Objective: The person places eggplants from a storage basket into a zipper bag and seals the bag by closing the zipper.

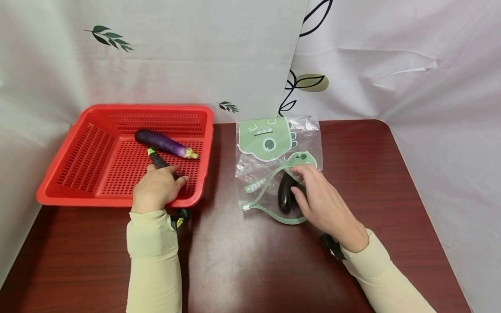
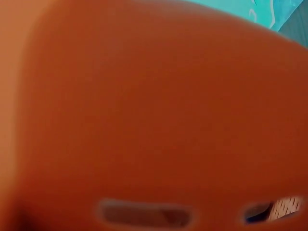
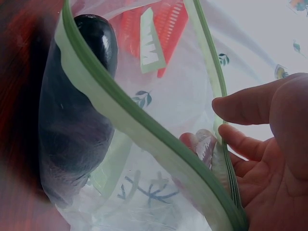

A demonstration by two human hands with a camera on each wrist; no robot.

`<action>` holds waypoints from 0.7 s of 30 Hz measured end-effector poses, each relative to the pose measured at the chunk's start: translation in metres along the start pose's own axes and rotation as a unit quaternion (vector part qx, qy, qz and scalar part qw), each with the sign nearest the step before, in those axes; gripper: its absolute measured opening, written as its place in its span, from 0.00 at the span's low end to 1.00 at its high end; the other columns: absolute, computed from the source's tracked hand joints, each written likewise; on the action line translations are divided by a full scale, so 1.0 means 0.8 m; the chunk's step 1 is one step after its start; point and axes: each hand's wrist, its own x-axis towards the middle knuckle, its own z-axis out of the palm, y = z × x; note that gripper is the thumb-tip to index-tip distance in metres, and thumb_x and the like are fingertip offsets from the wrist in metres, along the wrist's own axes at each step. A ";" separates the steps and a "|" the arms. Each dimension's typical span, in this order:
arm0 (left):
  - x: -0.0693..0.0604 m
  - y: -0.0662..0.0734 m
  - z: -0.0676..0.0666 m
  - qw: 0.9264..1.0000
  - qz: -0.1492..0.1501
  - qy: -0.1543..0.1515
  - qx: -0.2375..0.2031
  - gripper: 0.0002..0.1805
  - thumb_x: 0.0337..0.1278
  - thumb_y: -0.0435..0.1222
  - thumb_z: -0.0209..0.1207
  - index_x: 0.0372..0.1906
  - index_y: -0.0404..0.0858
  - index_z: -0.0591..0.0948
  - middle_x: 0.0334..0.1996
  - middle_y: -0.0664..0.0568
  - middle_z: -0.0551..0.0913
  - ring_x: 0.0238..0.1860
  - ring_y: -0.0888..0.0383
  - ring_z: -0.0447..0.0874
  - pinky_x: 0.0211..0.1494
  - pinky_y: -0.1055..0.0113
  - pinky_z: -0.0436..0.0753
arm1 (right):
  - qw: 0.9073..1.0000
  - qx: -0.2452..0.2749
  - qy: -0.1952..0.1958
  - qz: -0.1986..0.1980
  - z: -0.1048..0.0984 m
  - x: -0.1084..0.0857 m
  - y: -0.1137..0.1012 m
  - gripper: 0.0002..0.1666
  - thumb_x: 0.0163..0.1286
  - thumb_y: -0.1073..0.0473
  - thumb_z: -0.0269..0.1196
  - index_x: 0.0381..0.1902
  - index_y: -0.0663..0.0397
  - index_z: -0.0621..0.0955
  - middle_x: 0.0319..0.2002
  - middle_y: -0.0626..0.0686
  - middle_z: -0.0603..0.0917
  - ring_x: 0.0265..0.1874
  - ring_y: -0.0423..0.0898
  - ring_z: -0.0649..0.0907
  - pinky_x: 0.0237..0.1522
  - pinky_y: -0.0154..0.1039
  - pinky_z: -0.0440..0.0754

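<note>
Brown table (image 1: pixel 242 265), fingers (image 1: pixel 308 173) at eggplant (image 1: pixel 158 160) and bag (image 1: pixel 266 150)

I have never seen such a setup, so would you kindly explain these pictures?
There is no machine: a person works bare-handed. The wide picture comes from a head camera, the others from wrist cameras; the left one mostly shows a red basket, close and blurred. On the table are this basket, with a purple eggplant inside, and a clear bag with a dark vegetable in it. The left hand is at a dark, green-tipped vegetable; its grip is hidden. The right hand holds the bag's edge.
</note>
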 end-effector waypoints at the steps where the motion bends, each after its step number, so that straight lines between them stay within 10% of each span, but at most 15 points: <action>1: 0.000 0.000 0.000 1.000 -0.002 -0.001 0.000 0.35 0.71 0.54 0.52 0.75 0.39 0.65 0.59 0.19 0.63 0.58 0.24 0.71 0.49 0.35 0.75 | 1.000 0.000 0.000 0.000 0.000 0.000 0.000 0.24 0.70 0.66 0.63 0.62 0.63 0.71 0.55 0.57 0.76 0.51 0.51 0.78 0.52 0.48 0.78; 15: 0.005 -0.001 0.003 0.999 0.034 0.028 0.013 0.33 0.73 0.51 0.51 0.62 0.24 0.75 0.58 0.17 0.70 0.61 0.26 0.68 0.56 0.36 0.74 | 1.000 0.001 0.001 -0.003 0.000 0.001 -0.001 0.24 0.70 0.65 0.63 0.62 0.63 0.71 0.55 0.57 0.76 0.51 0.51 0.78 0.53 0.48 0.78; 21: 0.005 -0.001 0.002 0.997 0.069 0.012 0.024 0.32 0.74 0.50 0.50 0.66 0.28 0.74 0.69 0.26 0.64 0.75 0.33 0.51 0.69 0.37 0.64 | 1.000 0.000 0.001 -0.002 0.000 0.000 0.000 0.25 0.70 0.66 0.63 0.62 0.63 0.71 0.55 0.57 0.76 0.51 0.51 0.78 0.52 0.48 0.78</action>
